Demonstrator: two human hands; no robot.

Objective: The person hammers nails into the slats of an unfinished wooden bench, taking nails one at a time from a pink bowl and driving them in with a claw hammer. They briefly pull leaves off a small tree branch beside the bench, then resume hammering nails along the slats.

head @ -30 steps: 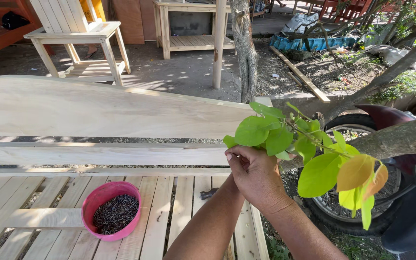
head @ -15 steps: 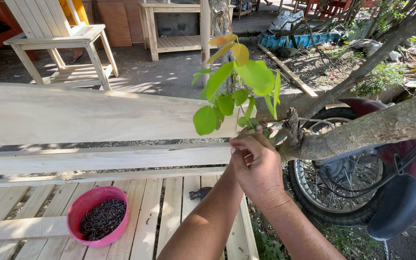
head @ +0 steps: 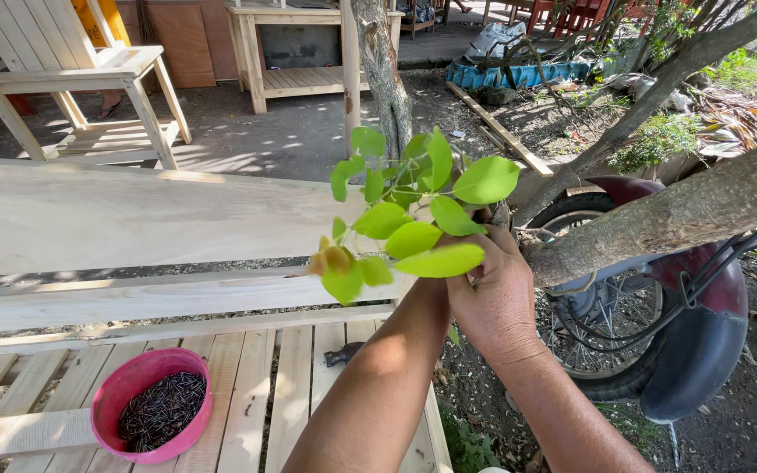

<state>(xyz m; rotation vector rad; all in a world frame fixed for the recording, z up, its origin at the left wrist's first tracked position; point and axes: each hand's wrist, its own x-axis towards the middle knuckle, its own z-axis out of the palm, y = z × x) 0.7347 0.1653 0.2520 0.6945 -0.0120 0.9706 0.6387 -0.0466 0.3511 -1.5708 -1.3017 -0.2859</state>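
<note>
Item: leafy sprig [head: 413, 219], bright green with one yellowing leaf at its lower left. Held by its stem base in the right hand [head: 494, 293], fingers curled shut around it; the left hand [head: 438, 289] comes up beside and behind, mostly hidden by leaves, so whether its fingers grip the stem cannot be told.

Change: half a second ago the sprig stood upright above the fingers, leaves toward the tree; a second ago it leaned right over the motorcycle wheel [head: 606, 324]. Now it is swung left of the fingers, leaves fanning over the pale wooden plank [head: 133, 215]. By judgement, the sprig is loose in the grip and being turned.

Surroundings: leaning tree trunk [head: 685, 210] just right of the knuckles, nearly touching. Motorcycle wheel and dark red fender [head: 703, 350] below and right of the fingers. Slatted wooden bench [head: 291, 368] below left; pink bowl of small dark nails [head: 152, 413] well left and below; a dark hammer head [head: 343, 353] lies under the forearm.

Room: open left and upward over the plank; tight on the right against the trunk.
</note>
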